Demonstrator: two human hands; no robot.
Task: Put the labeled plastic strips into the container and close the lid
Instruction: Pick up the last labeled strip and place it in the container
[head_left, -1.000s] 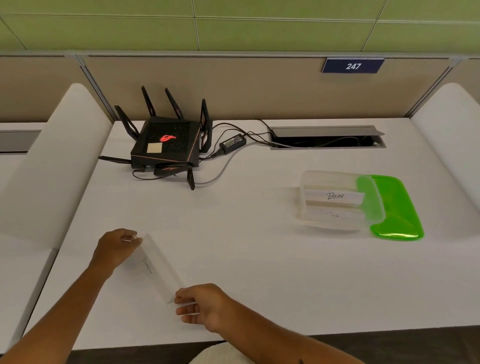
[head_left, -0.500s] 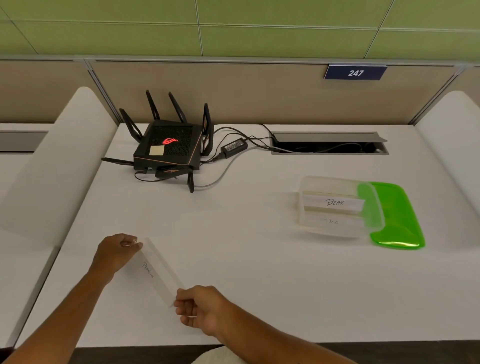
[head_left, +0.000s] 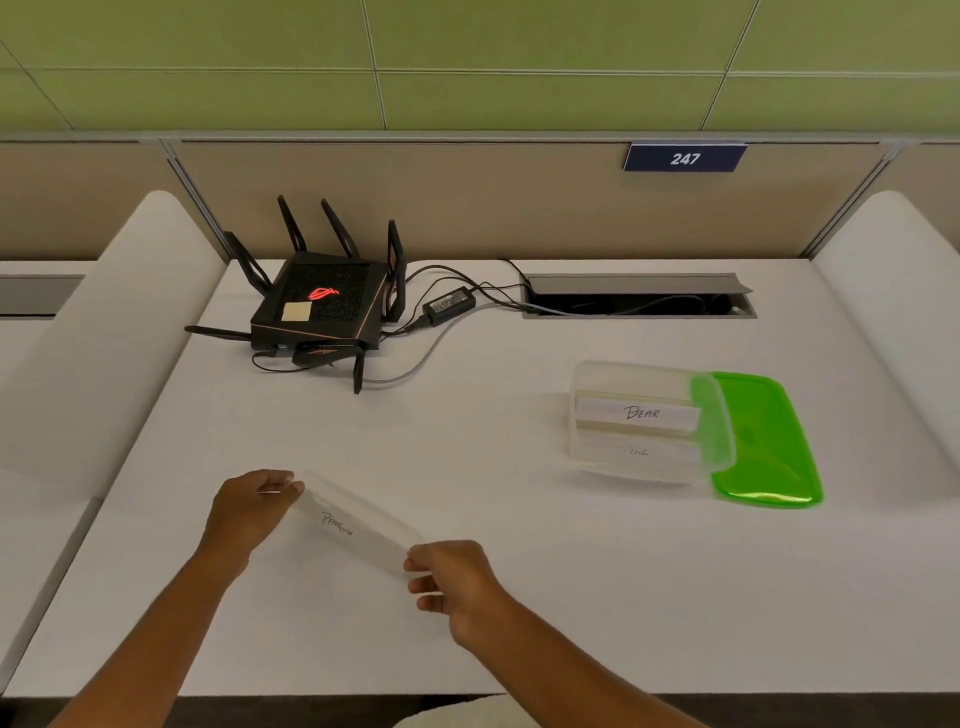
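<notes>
A clear plastic strip (head_left: 353, 525) labelled "Penguin" is held at both ends just above the white desk near its front edge. My left hand (head_left: 249, 506) pinches its far-left end and my right hand (head_left: 452, 577) pinches its near-right end. At the right stands a clear open container (head_left: 587, 379), with a strip marked "Bear" (head_left: 639, 413) and another strip (head_left: 636, 451) below it inside. The green lid (head_left: 769, 447) lies partly under the container's right side.
A black router (head_left: 322, 306) with antennas, its power brick (head_left: 449, 301) and cables sit at the back left. A cable slot (head_left: 639, 296) opens in the desk at the back. White dividers rise on both sides of the desk (head_left: 519, 597).
Both hands have lifted the strip slightly and shifted it a little to the right. The label now reads more plainly. The container and lid have not moved.
</notes>
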